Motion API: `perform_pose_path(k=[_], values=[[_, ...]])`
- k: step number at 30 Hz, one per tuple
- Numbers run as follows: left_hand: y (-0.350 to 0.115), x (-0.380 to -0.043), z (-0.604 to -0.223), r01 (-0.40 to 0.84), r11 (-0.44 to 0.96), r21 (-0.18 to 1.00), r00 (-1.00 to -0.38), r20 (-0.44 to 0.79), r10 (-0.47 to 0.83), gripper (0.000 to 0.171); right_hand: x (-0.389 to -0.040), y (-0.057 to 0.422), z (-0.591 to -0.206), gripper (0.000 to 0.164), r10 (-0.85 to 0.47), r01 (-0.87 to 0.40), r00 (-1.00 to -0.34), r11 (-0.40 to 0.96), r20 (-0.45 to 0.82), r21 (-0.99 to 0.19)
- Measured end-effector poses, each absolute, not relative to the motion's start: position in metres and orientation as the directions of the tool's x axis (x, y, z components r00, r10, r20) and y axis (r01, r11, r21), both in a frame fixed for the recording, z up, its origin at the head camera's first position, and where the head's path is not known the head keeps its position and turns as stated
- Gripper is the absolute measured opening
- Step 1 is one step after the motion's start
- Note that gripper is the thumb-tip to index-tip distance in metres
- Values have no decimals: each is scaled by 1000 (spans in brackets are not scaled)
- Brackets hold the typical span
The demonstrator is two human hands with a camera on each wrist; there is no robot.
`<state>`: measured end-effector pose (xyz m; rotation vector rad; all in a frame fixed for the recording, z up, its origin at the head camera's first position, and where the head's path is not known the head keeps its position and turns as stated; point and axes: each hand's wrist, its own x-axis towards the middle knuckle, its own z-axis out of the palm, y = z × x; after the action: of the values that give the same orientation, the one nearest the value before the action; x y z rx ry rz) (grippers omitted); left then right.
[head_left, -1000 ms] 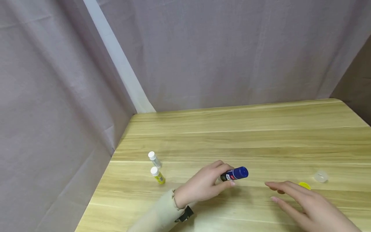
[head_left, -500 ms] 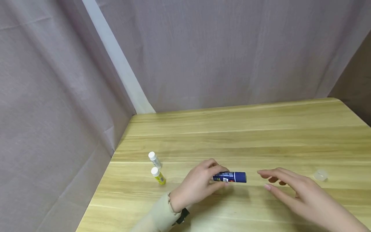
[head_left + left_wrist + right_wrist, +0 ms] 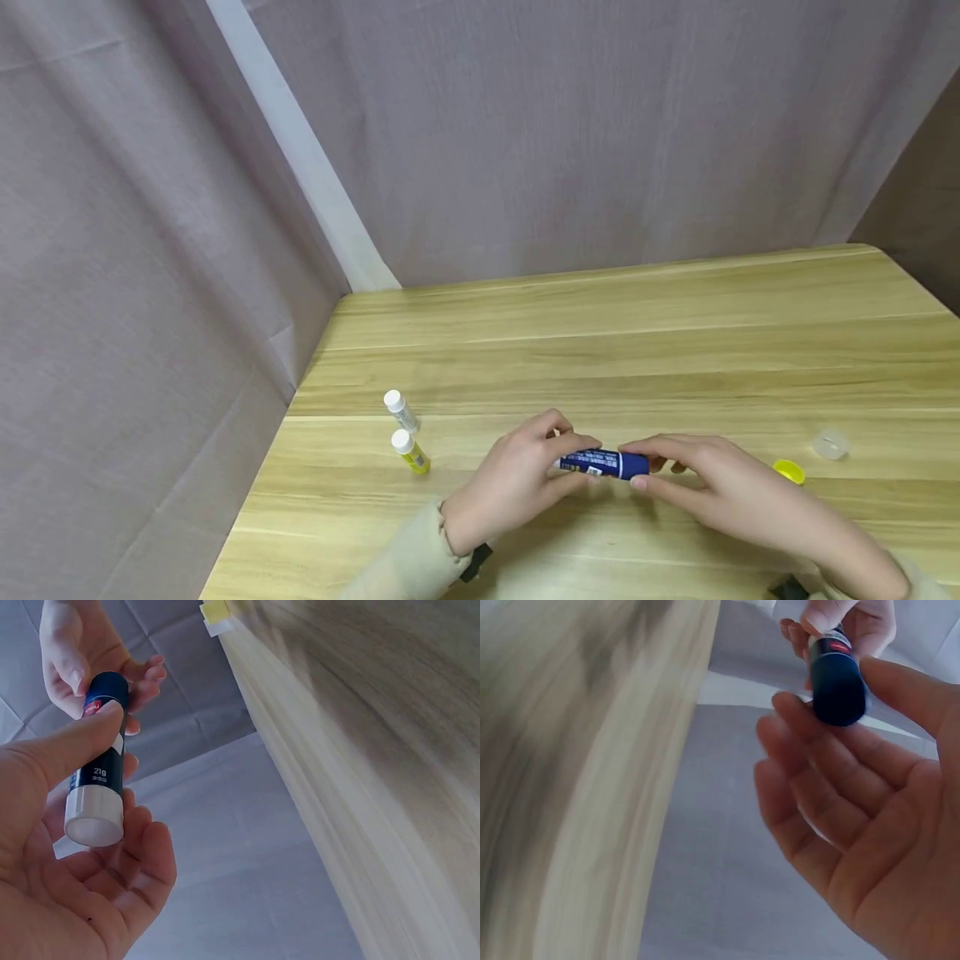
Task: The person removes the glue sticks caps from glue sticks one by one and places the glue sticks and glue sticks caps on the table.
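Note:
A dark blue glue stick (image 3: pixel 597 463) lies sideways between the two hands, held above the table. My left hand (image 3: pixel 517 475) pinches its body between thumb and fingers; the white base (image 3: pixel 94 816) shows below the thumb in the left wrist view. At the other end, the right hand (image 3: pixel 712 475) has its thumb and forefinger on opposite sides of the blue cap (image 3: pixel 838 691). The remaining right fingers are loosely bent beneath it in the right wrist view.
Left of the hands, a white-capped yellow glue stick (image 3: pixel 411 452) and a white-capped pale tube (image 3: pixel 401 410) stand upright. Past the right hand lie a small round yellow cap (image 3: pixel 789 472) and a translucent round piece (image 3: pixel 830 445). Grey curtains (image 3: pixel 525 150) hang behind the wooden table (image 3: pixel 600 333).
The glue stick has turned from pointing toward the camera to lying sideways. My right hand has moved left from the yellow cap and taken hold of the blue cap.

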<state>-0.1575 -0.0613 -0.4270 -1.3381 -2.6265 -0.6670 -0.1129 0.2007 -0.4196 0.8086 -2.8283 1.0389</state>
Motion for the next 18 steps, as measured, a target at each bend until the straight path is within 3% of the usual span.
perform_pose_path(k=[6,18], values=[[-63,-158,-426,791,515,330,-606,303,736,36,-117,198,-423,25,-498,-525,-833,570,242,-632],[-65,-158,-425,781,503,370,-613,301,730,36,-113,194,-430,32,-417,-558,-830,613,372,-559]])
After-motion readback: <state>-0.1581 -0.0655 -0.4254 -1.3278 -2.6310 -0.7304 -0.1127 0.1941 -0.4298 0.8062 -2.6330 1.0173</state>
